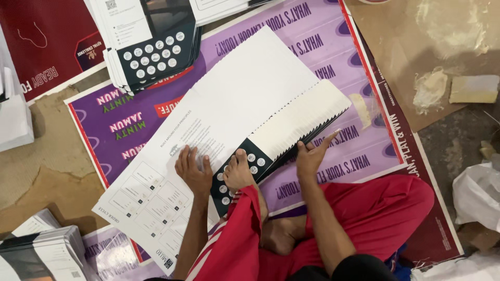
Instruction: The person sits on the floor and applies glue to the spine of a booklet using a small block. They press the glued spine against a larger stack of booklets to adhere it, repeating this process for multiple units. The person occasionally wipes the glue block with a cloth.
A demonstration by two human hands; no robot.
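Person sits cross-legged on floor, viewed from head cam. Work item: fanned stack of folded sheets (pixel 299 119), white faces up, dark edges showing along lower side, lying on a large white printed sheet (pixel 208 130) which rests on a purple poster (pixel 312 47). Stack long axis runs diag., lower-left to upper-right, from near the foot (pixel 238 171) out to the upper-right corner. Stack lies ahead of both hands, i.e. up-frame and to the right. Right hand (pixel 311 155) is nearer: fingers half spread, index extended and touching the stack's lower dark edge approx. mid-length; thumb raised; no closed grasp visible, contact only. Left hand (pixel 194 169) lies flat, palm down, fingers extended and slightly splayed, pressing the white printed sheet just left of the stack's near end; holds nothing. Foot rests on the stack's near end, on the dark dotted panel, between the two hands. Red trousers (pixel 375 213) fill lower frame. Second pile of dark dotted leaflets (pixel 151 52) sits up-left, well apart from both hands. Further stacks (pixel 41 250) at lower-left corner. Brown card w/ dried paste (pixel 432 88) to upper right, clear of the hands.
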